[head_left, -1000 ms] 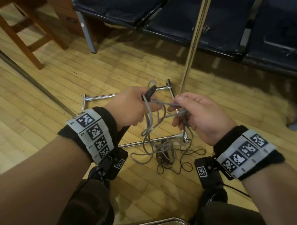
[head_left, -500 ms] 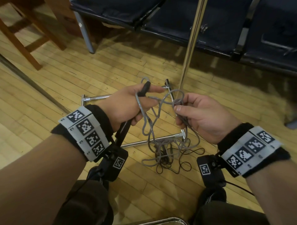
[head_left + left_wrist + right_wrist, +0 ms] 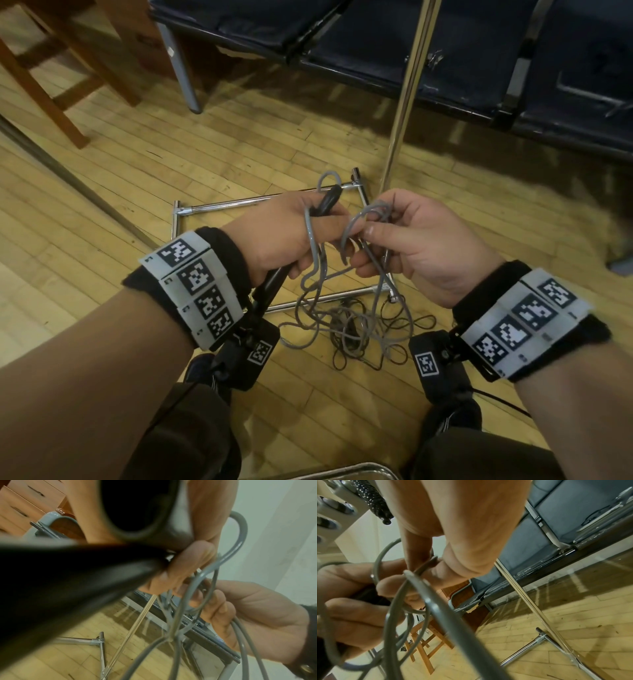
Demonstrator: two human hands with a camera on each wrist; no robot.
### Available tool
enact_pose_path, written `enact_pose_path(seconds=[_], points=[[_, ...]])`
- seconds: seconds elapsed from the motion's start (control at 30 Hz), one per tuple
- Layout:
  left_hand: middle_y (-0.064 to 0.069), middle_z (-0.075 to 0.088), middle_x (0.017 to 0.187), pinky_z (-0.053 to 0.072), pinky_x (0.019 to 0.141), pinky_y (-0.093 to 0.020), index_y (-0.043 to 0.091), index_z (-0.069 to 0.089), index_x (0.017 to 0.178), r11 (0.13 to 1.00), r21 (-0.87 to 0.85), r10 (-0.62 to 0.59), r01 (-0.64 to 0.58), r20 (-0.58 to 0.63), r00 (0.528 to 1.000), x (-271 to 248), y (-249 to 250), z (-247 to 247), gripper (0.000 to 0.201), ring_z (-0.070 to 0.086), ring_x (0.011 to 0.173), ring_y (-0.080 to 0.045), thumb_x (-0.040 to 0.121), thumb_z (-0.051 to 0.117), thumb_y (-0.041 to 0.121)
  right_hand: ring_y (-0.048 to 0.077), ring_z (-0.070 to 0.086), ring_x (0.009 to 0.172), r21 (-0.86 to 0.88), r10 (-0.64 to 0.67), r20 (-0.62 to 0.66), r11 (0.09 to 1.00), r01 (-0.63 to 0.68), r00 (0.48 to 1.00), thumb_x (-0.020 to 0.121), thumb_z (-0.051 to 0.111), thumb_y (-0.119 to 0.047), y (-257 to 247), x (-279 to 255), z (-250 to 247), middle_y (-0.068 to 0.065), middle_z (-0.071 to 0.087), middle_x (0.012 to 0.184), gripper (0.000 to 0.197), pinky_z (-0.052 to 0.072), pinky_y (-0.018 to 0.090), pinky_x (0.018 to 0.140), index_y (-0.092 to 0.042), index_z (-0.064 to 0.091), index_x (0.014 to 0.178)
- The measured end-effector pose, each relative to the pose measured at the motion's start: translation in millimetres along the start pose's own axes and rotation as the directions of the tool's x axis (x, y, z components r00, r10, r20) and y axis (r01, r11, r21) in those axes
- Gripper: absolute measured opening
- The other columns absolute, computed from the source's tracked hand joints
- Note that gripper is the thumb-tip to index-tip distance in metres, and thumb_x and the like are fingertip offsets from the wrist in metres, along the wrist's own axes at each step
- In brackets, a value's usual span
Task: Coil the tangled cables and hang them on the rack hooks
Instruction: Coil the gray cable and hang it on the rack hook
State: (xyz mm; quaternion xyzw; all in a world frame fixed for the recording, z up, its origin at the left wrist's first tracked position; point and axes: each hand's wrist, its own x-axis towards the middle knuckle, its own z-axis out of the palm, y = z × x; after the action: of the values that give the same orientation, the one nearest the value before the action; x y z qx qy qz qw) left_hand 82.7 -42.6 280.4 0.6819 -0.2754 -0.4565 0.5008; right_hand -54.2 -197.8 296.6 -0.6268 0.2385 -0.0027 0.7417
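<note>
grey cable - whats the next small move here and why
Probably draw the loop pinched by the right hand over to the left hand and lay it beside the turn already held there. The left hand grips the grey cable together with a black handle, while most of the cable lies tangled with a thin black cable on the floor, uncoiled.

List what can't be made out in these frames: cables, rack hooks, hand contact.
- Rack hooks: head view shows only the pole and base frame; the pole's top is cut off by the upper edge.
- Left hand grips a black handle-like piece; its identity is unclear, and it blocks the left wrist view.
- Floor tangle: grey cable and thin black strands overlap, count unreadable.
</note>
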Motion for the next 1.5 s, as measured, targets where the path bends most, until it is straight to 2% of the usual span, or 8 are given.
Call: enact_pose_path(seconds=[0.2, 0.43, 0.6, 0.7, 0.8, 1.03, 1.2, 1.5], points=[[-0.009, 0.076, 0.077, 0.039, 0.038, -0.023, 0.016, 0.072, 0.086, 0.981, 0.185, -0.036, 0.055, -0.105, 0.994, 2, 3, -1, 0.015, 0.047, 0.04, -0.008, 0.098, 0.076, 0.025, 0.028, 0.067, 0.064, -0.034, -0.054, 0.012, 0.998, 0.055, 0.998, 0.097, 0.058, 0.007, -1, 1, -8, 0.018, 0.065, 0.091, 0.013, 0.057, 0.036, 0.053, -0.006, 0.058, 0.1], [0.004, 0.056, 0.053, 0.04, 0.042, -0.027, 0.015, 0.066, 0.085, 0.97, 0.178, -0.097, 0.164, -0.337, 0.936, 3, 6, -4, 0.02, 0.046, 0.043, -0.012, 0.097, 0.076, 0.027, 0.025, 0.05, 0.058, 0.006, -0.052, 0.014, 0.999, 0.052, 0.999, 0.099, 0.041, 0.004, -4, 1, -15, 0.011, 0.047, 0.074, 0.023, 0.032, 0.036, 0.053, -0.01, 0.057, 0.091], [0.008, 0.051, 0.043, 0.039, 0.038, -0.022, 0.006, 0.065, 0.097, 0.974, 0.116, -0.125, 0.194, -0.438, 0.89, 4, 9, -8, 0.022, 0.044, 0.035, -0.008, 0.1, 0.072, 0.026, 0.023, 0.059, 0.065, -0.124, -0.05, 0.046, 0.991, 0.056, 0.998, 0.103, 0.052, -0.015, -3, -1, -14, 0.02, 0.051, 0.085, 0.029, 0.045, 0.038, 0.06, -0.006, 0.056, 0.077], [0.007, 0.053, 0.044, 0.037, 0.035, -0.02, 0.007, 0.063, 0.098, 0.986, 0.05, -0.124, 0.161, -0.43, 0.894, 3, 10, -5, 0.019, 0.044, 0.033, -0.007, 0.101, 0.071, 0.024, 0.015, 0.067, 0.069, -0.288, -0.024, 0.028, 0.957, 0.032, 0.999, 0.103, 0.057, -0.026, 4, 3, -14, 0.035, 0.062, 0.089, 0.04, 0.053, 0.032, 0.067, 0.01, 0.065, 0.091], [0.004, 0.055, 0.051, 0.038, 0.034, -0.021, 0.008, 0.062, 0.1, 0.99, -0.038, -0.141, 0.138, -0.404, 0.904, 4, 11, -1, 0.02, 0.045, 0.035, -0.009, 0.101, 0.072, 0.025, 0.005, 0.069, 0.067, -0.409, -0.03, 0.024, 0.912, 0.038, 0.999, 0.098, 0.065, -0.024, 8, 6, -10, 0.015, 0.076, 0.084, 0.032, 0.055, 0.017, 0.062, 0.003, 0.069, 0.081], [0.001, 0.057, 0.058, 0.038, 0.036, -0.024, 0.011, 0.058, 0.082, 0.971, -0.23, -0.049, -0.065, -0.459, 0.887, 3, 13, -4, 0.025, 0.044, 0.039, -0.013, 0.102, 0.068, 0.024, 0.027, 0.078, 0.088, -0.363, 0.049, -0.004, 0.931, -0.047, 0.999, 0.091, 0.074, -0.009, 15, 12, -7, 0.019, 0.072, 0.088, 0.019, 0.06, 0.045, 0.084, -0.007, 0.056, 0.093], [-0.002, 0.059, 0.063, 0.039, 0.036, -0.024, 0.021, 0.066, 0.074, 0.977, -0.171, 0.066, -0.128, -0.33, 0.942, 4, 10, -2, 0.029, 0.047, 0.041, -0.013, 0.102, 0.068, 0.027, 0.025, 0.076, 0.081, -0.369, 0.088, 0.021, 0.926, -0.074, 0.996, 0.096, 0.068, -0.01, 20, 13, -1, 0.013, 0.073, 0.086, 0.009, 0.059, 0.038, 0.076, -0.003, 0.065, 0.102], [0.001, 0.075, 0.072, 0.043, 0.039, -0.024, 0.039, 0.068, 0.126, 0.966, 0.248, -0.038, 0.079, -0.167, 0.985, -1, 3, 2, 0.024, 0.056, 0.048, -0.011, 0.104, 0.067, 0.031, 0.025, 0.061, 0.068, -0.382, 0.002, -0.004, 0.924, -0.003, 1.0, 0.102, 0.058, -0.02, 11, 11, 1, 0.01, 0.067, 0.071, 0.022, 0.043, 0.038, 0.063, -0.009, 0.068, 0.086]])
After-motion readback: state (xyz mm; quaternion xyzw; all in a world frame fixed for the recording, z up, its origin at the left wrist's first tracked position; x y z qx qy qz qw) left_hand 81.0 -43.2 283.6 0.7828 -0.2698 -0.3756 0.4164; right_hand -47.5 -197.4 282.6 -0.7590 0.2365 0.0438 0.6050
